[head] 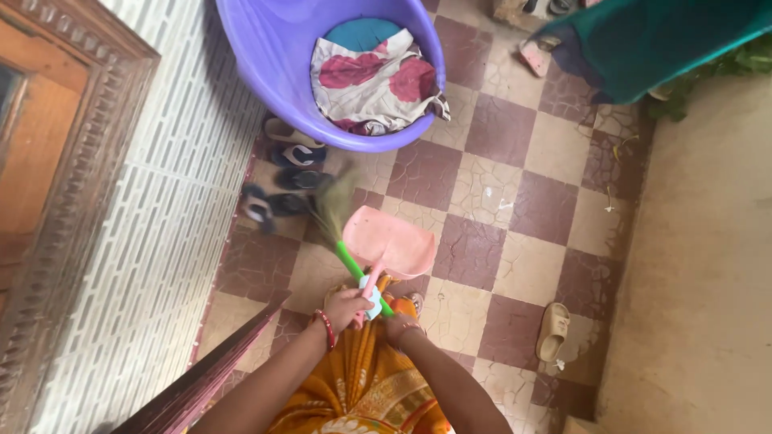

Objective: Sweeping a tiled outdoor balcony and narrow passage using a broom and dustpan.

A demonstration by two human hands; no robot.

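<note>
My left hand (pixel 347 307) grips the handle of a pink dustpan (pixel 390 241), which is held out over the checkered floor. My right hand (pixel 400 328) closes around the green handle of a grass broom (pixel 331 210); its blurred bristles point toward the sandals by the wall. The two handles cross between my hands. A red bangle sits on my left wrist. My orange garment fills the frame below the hands.
A purple plastic tub (pixel 273 56) with floral cloth (pixel 374 80) stands ahead. Dark sandals (pixel 285 177) lie by the white tiled wall (pixel 161 241). A beige slipper (pixel 552 331) lies at right. A carved wooden door frame (pixel 64 161) is at far left, and a green cloth (pixel 651 40) hangs at top right.
</note>
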